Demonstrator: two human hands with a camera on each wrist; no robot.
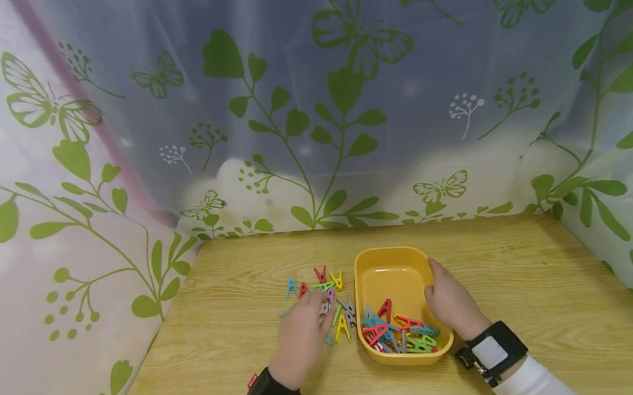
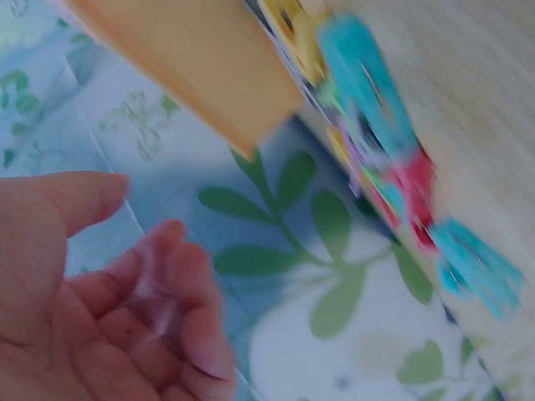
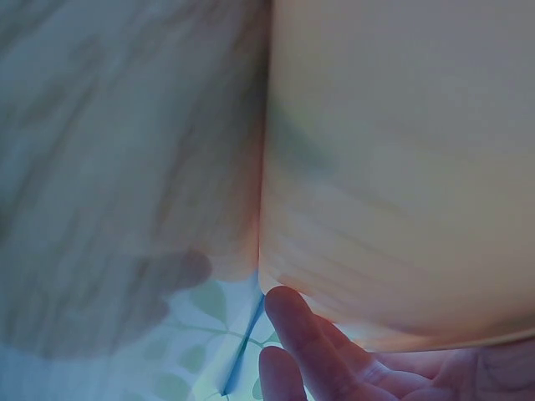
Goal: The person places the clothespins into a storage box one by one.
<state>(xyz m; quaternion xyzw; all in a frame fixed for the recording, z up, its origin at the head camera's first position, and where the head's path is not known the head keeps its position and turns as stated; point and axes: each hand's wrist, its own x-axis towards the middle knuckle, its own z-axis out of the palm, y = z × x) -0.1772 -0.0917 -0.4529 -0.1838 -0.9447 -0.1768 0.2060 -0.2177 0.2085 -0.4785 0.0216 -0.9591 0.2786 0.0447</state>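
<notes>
A yellow plastic basin (image 1: 397, 359) holds several coloured clothespins (image 1: 377, 331), heaped toward its near side. The right hand (image 1: 453, 302) grips the basin's right rim, thumb on the inside; in the right wrist view its fingers (image 3: 305, 334) lie against the outer wall (image 3: 401, 184). Left of the basin, loose clothespins (image 1: 342, 329) are spread on the table. Over their near side hovers the left hand (image 1: 299, 339), partly covering them. The left wrist view shows this hand (image 2: 125, 317) with loosely bent fingers, thumb apart and nothing held, facing clothespins (image 2: 372, 92) and the basin (image 2: 201, 67).
The wooden table (image 1: 222, 348) extends on both sides of the basin. Behind it and at both sides hangs a curtain (image 1: 303, 162) printed with leaves and butterflies. Both wrists wear black straps.
</notes>
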